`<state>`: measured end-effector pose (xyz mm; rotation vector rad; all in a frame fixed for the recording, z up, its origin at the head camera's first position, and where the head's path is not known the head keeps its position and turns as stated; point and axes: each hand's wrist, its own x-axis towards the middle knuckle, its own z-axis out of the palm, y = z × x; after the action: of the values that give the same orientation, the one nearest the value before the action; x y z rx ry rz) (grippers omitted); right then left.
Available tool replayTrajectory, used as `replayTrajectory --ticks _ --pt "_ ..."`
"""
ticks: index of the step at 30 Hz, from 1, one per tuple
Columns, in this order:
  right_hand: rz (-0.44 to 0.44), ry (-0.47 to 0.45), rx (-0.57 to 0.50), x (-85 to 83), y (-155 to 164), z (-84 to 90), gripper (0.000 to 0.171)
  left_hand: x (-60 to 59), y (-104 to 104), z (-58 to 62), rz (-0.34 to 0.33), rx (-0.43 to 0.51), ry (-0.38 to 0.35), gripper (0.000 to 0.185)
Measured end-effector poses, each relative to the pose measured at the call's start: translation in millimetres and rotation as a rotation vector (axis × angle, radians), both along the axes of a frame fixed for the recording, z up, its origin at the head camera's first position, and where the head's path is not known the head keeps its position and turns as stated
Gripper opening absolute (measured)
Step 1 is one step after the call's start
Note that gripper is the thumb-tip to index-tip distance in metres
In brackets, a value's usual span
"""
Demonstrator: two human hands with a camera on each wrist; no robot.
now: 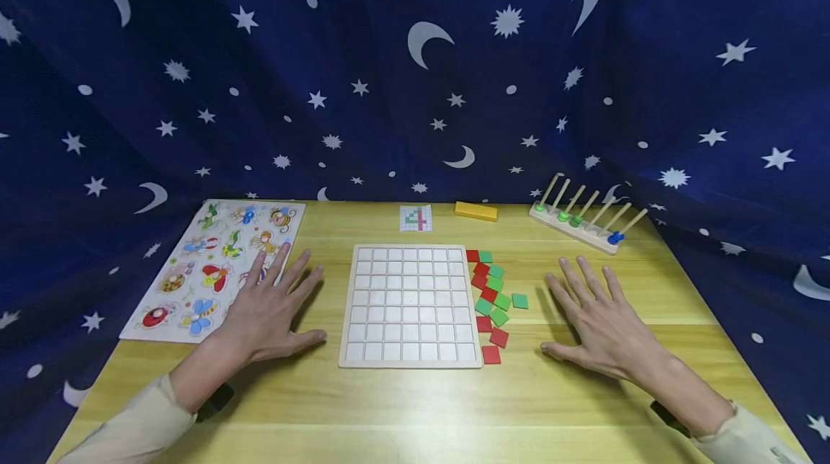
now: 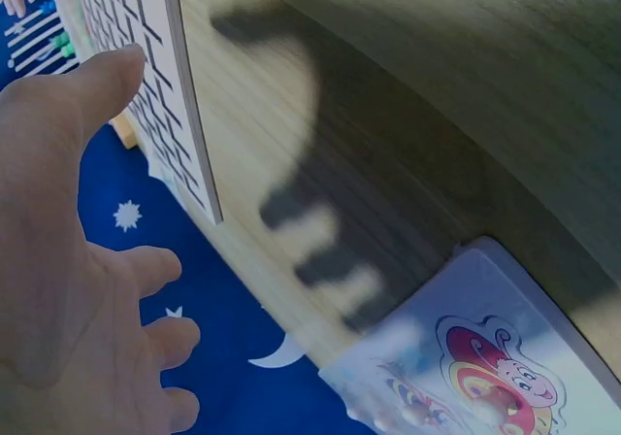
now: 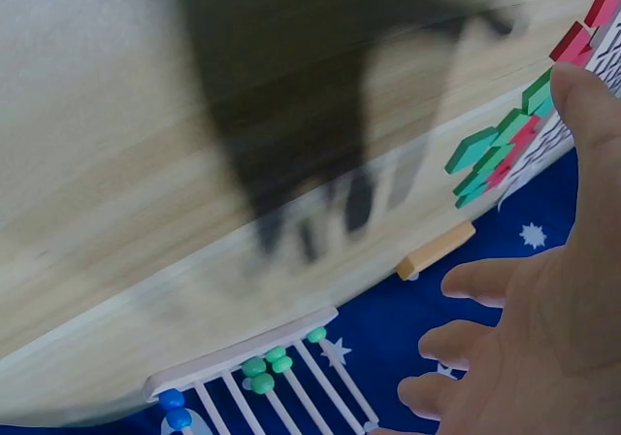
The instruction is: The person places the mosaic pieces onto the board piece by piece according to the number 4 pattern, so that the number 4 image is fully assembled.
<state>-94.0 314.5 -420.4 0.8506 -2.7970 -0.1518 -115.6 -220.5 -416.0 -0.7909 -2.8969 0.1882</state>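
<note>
My left hand hovers with spread fingers between the picture puzzle board and a wooden grid board, holding nothing. My right hand is likewise spread and holds nothing, to the right of the loose tiles. The grid board lies flat at the table's middle, its squares white. Along its right edge lie several red square tiles and green square tiles, some overlapping. In the left wrist view the thumb appears in front of the grid board, and the hand's shadow falls on the wood.
Behind the grid board lie a small pattern card with green and red squares and a yellow-orange block. A wooden peg stand with green and blue beads stands at the back right. A dark blue star-patterned cloth hangs behind the table.
</note>
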Motion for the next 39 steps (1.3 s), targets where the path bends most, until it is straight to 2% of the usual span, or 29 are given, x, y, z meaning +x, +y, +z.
replayTrajectory --ticks 17,22,26,31,35,39 --pt "0.005 0.006 0.007 -3.4 -3.6 3.7 0.106 0.0 -1.2 4.4 -0.007 0.014 -0.013 0.105" --pt "-0.005 -0.062 -0.022 -7.9 -6.7 5.3 0.098 -0.8 -1.8 4.2 -0.013 0.032 -0.040 0.105" --pt "0.021 -0.109 -0.155 -15.4 -11.7 2.5 0.079 -2.9 -0.5 1.8 -0.050 0.121 -0.122 0.100" --pt "0.075 -0.095 -0.304 -25.5 -20.5 -3.8 0.053 -8.3 2.4 -6.6 -0.117 0.294 -0.193 0.090" --pt "0.044 -0.140 -0.350 -30.9 -29.9 -8.6 0.042 -12.0 5.2 -17.0 -0.123 0.426 -0.255 0.084" --pt "-0.008 -0.189 -0.349 -33.2 -35.9 -12.9 0.038 -15.9 9.6 -28.4 -0.097 0.498 -0.343 0.081"
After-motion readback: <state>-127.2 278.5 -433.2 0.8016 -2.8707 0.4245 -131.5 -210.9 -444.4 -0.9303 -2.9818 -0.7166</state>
